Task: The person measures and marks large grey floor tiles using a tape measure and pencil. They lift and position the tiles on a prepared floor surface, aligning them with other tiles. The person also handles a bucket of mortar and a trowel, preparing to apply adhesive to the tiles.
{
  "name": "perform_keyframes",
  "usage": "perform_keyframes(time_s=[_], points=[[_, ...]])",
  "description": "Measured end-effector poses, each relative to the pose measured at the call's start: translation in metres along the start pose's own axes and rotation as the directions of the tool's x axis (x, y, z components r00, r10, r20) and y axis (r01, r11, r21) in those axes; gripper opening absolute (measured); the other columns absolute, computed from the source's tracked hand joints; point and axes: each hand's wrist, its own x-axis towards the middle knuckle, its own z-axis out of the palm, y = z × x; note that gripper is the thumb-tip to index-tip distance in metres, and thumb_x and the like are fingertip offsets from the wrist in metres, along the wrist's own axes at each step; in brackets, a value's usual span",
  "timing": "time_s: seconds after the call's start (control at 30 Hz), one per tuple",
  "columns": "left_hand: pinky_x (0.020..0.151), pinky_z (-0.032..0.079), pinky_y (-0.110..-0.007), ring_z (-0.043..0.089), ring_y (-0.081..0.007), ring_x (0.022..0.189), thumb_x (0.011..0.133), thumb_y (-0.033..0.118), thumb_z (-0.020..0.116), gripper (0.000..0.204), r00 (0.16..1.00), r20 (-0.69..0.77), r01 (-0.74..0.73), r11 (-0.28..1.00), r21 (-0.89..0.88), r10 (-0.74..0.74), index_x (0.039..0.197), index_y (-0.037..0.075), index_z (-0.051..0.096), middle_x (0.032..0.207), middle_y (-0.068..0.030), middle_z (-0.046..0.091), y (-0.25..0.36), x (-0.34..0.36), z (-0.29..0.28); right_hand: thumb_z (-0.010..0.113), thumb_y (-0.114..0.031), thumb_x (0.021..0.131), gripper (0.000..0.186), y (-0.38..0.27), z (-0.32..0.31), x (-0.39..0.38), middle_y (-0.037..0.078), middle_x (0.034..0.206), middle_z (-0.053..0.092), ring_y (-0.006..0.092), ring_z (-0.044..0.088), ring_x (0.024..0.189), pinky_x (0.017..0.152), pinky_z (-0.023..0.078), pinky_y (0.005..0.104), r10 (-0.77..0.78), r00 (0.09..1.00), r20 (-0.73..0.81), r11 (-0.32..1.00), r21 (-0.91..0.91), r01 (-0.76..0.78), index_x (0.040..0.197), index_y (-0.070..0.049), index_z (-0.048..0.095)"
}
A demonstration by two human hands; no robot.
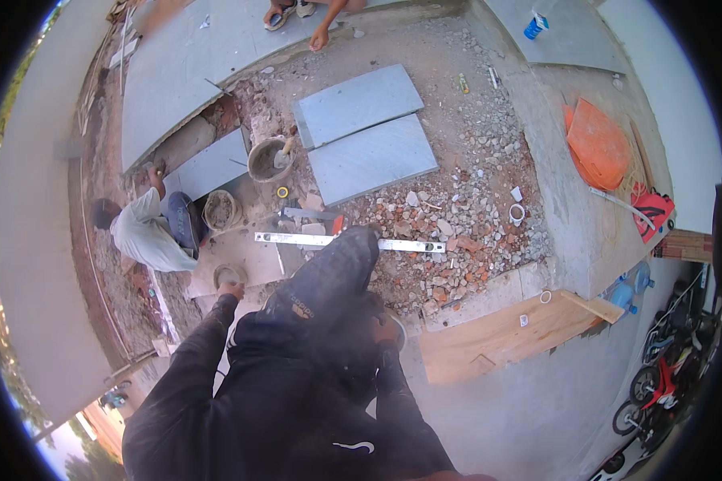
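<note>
grey slabs [373,159] lie far of a silver level [409,246]. at left, the left hand [232,290] meets the near rim of a round container [229,274], its fingers too small to judge. the right hand [385,329] sits beside dark clothing [297,393], finger spread and hold unclear. a co-worker [154,232] crouches farther left.

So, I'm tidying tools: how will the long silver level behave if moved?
The level is likely stiff, its visible ends looking straight, and probably light, being slim. Pushed, its right end may snag on loose rubble.
</note>
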Motion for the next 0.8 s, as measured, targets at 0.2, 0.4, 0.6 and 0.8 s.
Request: perform_keyframes(time_s=[0.2, 0.4, 0.6, 0.8], points=[[0.066, 0.051, -0.034, 0.065, -0.0251, 0.065, 0.074, 0.036, 0.063, 0.036, 0.977, 0.107, 0.156, 0.962, 0.223, -0.183, 0.087, 0.002, 0.067, 0.072, -0.0125, 0.066, 0.048, -0.025, 0.120, 0.060, -0.020, 0.075, 0.024, -0.011, -0.174, 0.059, 0.015, 0.083, 0.065, 0.0216, 0.064, 0.077, 0.069, 0.051, 0.0334, 0.060, 0.989, 0.135, 0.960, 0.265, -0.095, 0.090, -0.002, 0.066], [0.074, 0.048, -0.037, 0.064, -0.0275, 0.081, 0.075, 0.041, 0.060, 0.035, 0.951, 0.283, -0.181, 0.965, 0.189, 0.123, 0.090, 0.011, 0.068, 0.086, -0.0125, 0.067, 0.261, -0.081, 0.345, 0.059, -0.016, 0.078, 0.020, -0.042, -0.345, 0.223, 0.007, 0.074, 0.062, 0.0162, 0.061, 0.064, 0.051, 0.045, 0.0255, 0.074, 0.980, 0.183, 0.950, 0.285, -0.125, 0.093, -0.003, 0.063], [0.071, 0.049, -0.037, 0.063, -0.0268, 0.078, 0.075, 0.036, 0.061, 0.031, 0.926, 0.290, -0.200, 0.965, -0.171, 0.243, 0.087, 0.008, 0.066, 0.080, -0.0115, 0.066, 0.435, -0.125, 0.365, 0.054, -0.011, 0.077, 0.018, -0.121, -0.477, 0.361, 0.010, 0.076, 0.063, 0.0181, 0.062, 0.067, 0.060, 0.051, 0.0267, -0.203, 0.975, 0.094, 0.970, 0.155, 0.187, 0.087, 0.002, 0.062], [0.072, 0.049, -0.035, 0.064, -0.0237, 0.076, 0.077, 0.035, 0.059, 0.031, 0.984, 0.150, -0.013, 0.888, -0.460, 0.092, 0.082, 0.006, 0.068, 0.076, -0.0101, 0.066, 0.452, -0.173, 0.372, 0.059, -0.018, 0.082, 0.023, -0.209, -0.499, 0.388, 0.009, 0.079, 0.061, 0.0184, 0.062, 0.067, 0.051, 0.046, 0.0247, -0.191, 0.934, 0.302, 0.977, 0.145, 0.153, 0.096, 0.000, 0.059]])
